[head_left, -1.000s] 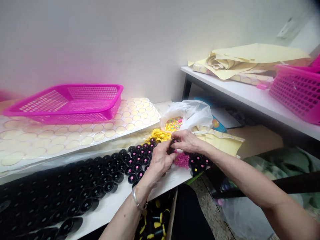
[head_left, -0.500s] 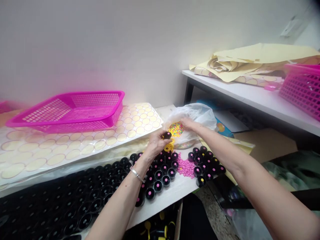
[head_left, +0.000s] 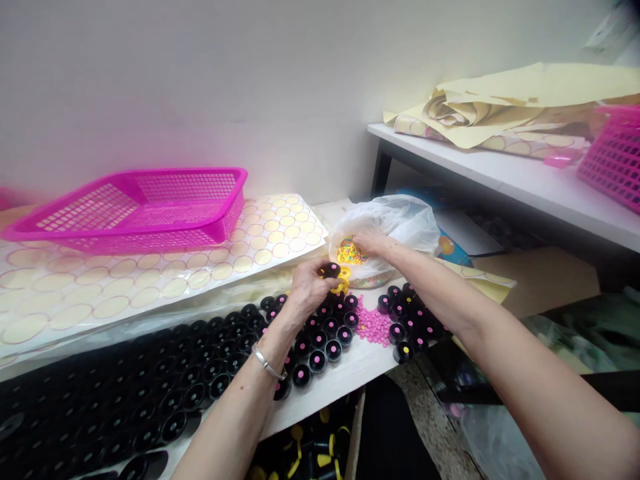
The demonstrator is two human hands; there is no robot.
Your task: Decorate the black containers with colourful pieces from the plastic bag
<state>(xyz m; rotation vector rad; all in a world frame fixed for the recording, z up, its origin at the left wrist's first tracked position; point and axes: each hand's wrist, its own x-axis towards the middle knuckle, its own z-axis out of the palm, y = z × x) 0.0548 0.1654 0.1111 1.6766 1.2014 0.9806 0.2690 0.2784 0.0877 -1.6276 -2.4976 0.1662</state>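
My left hand (head_left: 309, 285) is closed on a small black cap (head_left: 331, 270), held just above a pile of yellow rings (head_left: 343, 280). My right hand (head_left: 370, 244) reaches into a clear plastic bag (head_left: 400, 223) of small multicoloured beads (head_left: 349, 253); its fingertips are pinched among the beads, and what they hold is too small to see. Below both hands several black caps with pink centres (head_left: 320, 341) stand in rows on the white table (head_left: 345, 381). A heap of loose pink beads (head_left: 374, 327) lies between two groups of caps.
A pink mesh basket (head_left: 145, 208) rests on sheets of round cream stickers (head_left: 165, 273) at the left. Many empty black caps (head_left: 125, 393) fill the near left. A higher white shelf (head_left: 505, 177) carries crumpled yellow backing paper (head_left: 520, 100) and another pink basket (head_left: 613, 157). A box of yellow-and-black parts (head_left: 305, 453) sits below the table.
My right hand left the pink-bead pile and went into the bag of coloured beads. My left hand lifted a black cap away from the rows, toward the bag.
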